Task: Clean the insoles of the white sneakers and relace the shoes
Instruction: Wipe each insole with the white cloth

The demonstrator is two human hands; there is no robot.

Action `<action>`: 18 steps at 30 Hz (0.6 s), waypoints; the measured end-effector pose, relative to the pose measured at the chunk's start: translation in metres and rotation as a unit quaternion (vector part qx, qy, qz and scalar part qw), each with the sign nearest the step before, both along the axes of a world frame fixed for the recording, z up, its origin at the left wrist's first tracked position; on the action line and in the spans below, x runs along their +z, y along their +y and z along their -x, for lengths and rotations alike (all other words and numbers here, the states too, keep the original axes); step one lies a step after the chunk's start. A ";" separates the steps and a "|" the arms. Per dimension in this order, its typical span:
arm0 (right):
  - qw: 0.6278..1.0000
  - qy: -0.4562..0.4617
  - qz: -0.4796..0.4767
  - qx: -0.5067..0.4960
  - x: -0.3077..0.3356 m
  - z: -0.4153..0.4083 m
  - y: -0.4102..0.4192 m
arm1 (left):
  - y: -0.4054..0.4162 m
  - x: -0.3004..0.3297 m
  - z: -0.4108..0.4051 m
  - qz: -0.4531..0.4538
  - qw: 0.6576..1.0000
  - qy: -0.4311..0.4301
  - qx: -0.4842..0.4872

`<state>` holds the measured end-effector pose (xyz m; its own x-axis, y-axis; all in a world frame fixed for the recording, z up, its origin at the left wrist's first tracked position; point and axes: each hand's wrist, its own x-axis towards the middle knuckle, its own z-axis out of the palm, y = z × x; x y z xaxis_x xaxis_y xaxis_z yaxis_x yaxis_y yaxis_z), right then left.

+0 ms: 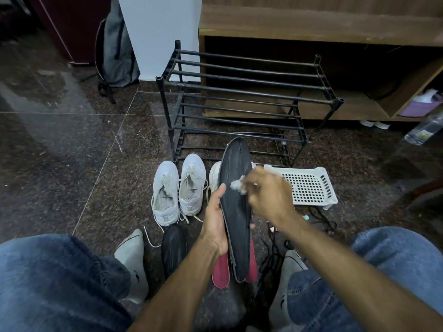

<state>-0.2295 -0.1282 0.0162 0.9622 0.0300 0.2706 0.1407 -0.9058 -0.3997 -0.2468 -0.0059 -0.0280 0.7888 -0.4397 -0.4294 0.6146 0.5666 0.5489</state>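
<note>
Our left hand point(217, 219) grips the dark insole point(236, 207) mid-edge, long axis running away from us; our right hand point(268, 195) pinches a white wipe point(237, 185) against its upper half.

A third white shoe point(214, 174) is mostly hidden behind the raised dark insole point(233, 207); the right hand point(268, 195) is motion-blurred, its white wad point(237, 185), perhaps tissue, barely resolved; a bottle point(425, 130) is cut by the right edge
</note>
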 end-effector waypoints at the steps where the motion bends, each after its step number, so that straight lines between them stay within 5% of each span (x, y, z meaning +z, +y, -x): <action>1: 0.999 0.000 0.020 0.039 -0.004 0.015 0.005 | 0.000 -0.001 -0.001 0.001 1.000 0.012 0.003; 4: 0.997 0.001 0.048 0.063 -0.008 0.025 0.005 | -0.004 -0.002 0.001 -0.012 1.000 0.022 0.003; 12: 0.995 -0.030 -0.036 -0.090 0.020 -0.033 -0.005 | -0.003 0.000 0.002 0.018 0.999 -0.017 -0.048; 18: 0.997 -0.022 0.006 0.075 -0.009 0.033 0.011 | 0.002 -0.002 -0.002 0.037 0.999 0.028 -0.006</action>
<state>-0.2624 -0.1171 0.0074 0.9341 0.1756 0.3109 0.2915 -0.8777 -0.3803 -0.2448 -0.0037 -0.0304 0.7589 -0.4813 -0.4387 0.6503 0.5962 0.4708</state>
